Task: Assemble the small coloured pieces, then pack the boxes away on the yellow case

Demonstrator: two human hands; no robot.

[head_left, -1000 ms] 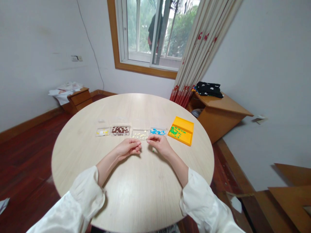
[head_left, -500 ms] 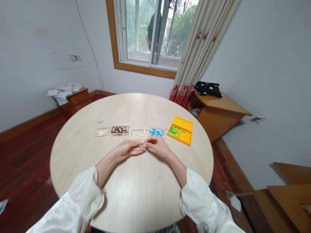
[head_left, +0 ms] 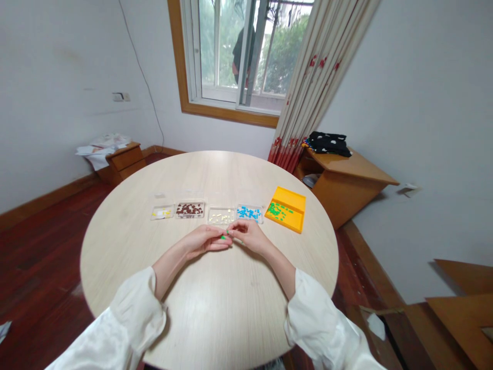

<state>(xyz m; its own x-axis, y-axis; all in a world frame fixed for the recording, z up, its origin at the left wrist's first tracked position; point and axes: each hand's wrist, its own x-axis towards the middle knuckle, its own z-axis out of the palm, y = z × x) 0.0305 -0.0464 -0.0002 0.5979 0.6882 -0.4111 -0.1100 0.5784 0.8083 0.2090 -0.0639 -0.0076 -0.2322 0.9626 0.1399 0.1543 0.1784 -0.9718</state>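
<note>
Over the middle of the round table [head_left: 215,303], my two hands meet at the fingertips. My left hand [head_left: 202,240] is curled with a small green piece [head_left: 223,237] in its fingers. The fingers of my right hand [head_left: 248,235] are pinched on another tiny green piece [head_left: 227,232]; its exact kind is too small to make out. Just beyond my hands stand a clear box of cream pieces [head_left: 221,222] and a clear box of blue pieces [head_left: 249,220]. To the right lies an open orange-yellow case [head_left: 295,222] with several small green pieces [head_left: 275,209] in it.
Further left on the table are a clear box of brown pieces [head_left: 189,216] and a clear box with yellow pieces [head_left: 162,218]. Wooden cabinets [head_left: 346,185] stand past the table's right edge. A person [head_left: 239,54] is visible outside the window.
My hands have stayed together with small finger movements. A green piece now shows at my right fingertips, and the one in my left hand sits slightly further right.
</note>
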